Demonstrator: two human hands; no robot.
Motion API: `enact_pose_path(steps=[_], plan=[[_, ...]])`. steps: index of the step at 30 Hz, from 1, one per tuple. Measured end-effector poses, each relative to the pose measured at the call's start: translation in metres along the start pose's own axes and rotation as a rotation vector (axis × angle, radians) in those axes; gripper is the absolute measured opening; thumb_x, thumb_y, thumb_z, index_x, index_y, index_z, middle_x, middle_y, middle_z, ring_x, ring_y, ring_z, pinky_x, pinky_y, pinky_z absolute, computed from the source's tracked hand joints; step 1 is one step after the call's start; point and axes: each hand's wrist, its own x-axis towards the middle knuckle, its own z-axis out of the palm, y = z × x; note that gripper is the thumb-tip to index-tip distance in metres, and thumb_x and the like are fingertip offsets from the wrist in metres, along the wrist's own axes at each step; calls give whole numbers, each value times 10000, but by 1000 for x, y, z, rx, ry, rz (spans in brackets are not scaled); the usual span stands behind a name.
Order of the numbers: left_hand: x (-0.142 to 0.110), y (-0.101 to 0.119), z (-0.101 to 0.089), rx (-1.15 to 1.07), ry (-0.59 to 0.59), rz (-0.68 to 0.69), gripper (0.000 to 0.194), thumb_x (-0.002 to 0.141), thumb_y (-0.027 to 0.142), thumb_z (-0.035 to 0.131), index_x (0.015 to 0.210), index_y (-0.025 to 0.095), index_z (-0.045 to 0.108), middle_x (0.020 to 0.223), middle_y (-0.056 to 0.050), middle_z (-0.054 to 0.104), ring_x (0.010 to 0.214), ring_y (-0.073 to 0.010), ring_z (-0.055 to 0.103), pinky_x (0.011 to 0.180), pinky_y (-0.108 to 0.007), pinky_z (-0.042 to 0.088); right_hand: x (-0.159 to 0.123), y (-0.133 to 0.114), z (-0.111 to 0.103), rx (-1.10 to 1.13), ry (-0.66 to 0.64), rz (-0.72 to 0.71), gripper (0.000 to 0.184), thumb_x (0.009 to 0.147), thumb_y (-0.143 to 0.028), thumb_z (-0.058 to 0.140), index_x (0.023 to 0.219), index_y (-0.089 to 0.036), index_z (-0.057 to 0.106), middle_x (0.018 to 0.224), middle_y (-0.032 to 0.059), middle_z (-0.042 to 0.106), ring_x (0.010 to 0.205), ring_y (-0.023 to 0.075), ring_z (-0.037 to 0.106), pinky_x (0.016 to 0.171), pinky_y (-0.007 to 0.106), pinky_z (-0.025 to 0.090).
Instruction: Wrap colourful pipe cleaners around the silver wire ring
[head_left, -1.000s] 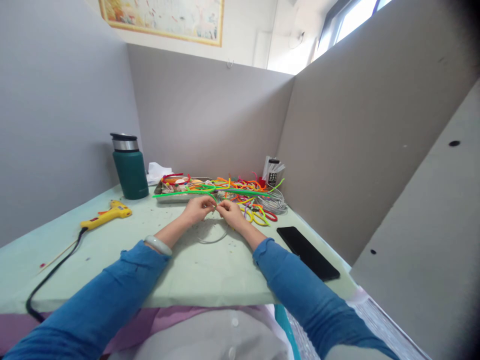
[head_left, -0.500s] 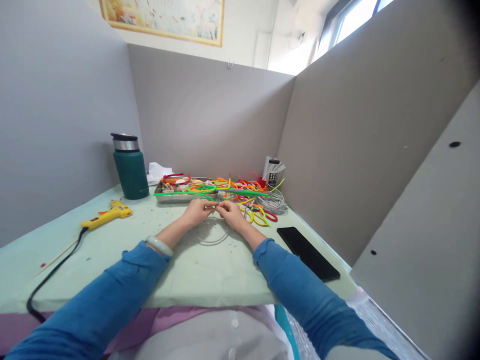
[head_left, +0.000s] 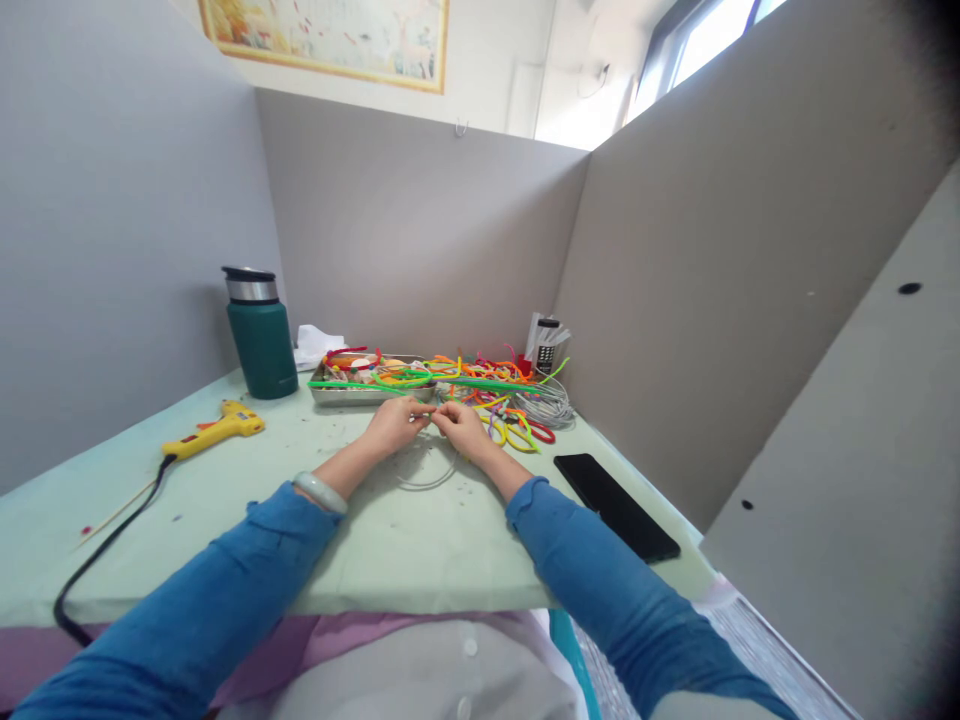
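hands barely shifted; left hand (head_left: 395, 425), right hand (head_left: 463, 428) pinch wire (head_left: 429, 478)

A craft workstation in a partitioned cubicle: grey dividers (head_left: 420, 230) wall in a pale green table (head_left: 405, 540). A glue gun (head_left: 214, 428) lies at 9 o'clock, pipe cleaners (head_left: 480, 385) and a tray (head_left: 352, 393) at 12, a flask (head_left: 260, 332) at 11.

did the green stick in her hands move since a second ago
Yes, slightly. The green stick held by the left hand and right hand has risen: its left tip now lies across the tray rim, not below it.
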Motion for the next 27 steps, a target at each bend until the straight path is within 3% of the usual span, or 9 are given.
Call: enact_pose_path(steps=[9,27], plan=[[-1,1,-1,0,-6,-25,303,758,364,507,963,251,699,791,-44,607,675,-142,524,597,-214,347,-1,-1,-1,-59,2,-1,191,744,-333,491,704,-159,560,553,-34,502,510,84,418,489,195,321],[-1,-2,0,45,-33,19,310,788,375,486,948,221,702,844,-62,627,731,-152,547,642,-212,358,-1,-4,-1,-49,-1,1,201,742,-338,498,689,-153,555,556,-34,501,519,84,426,504,198,330]])
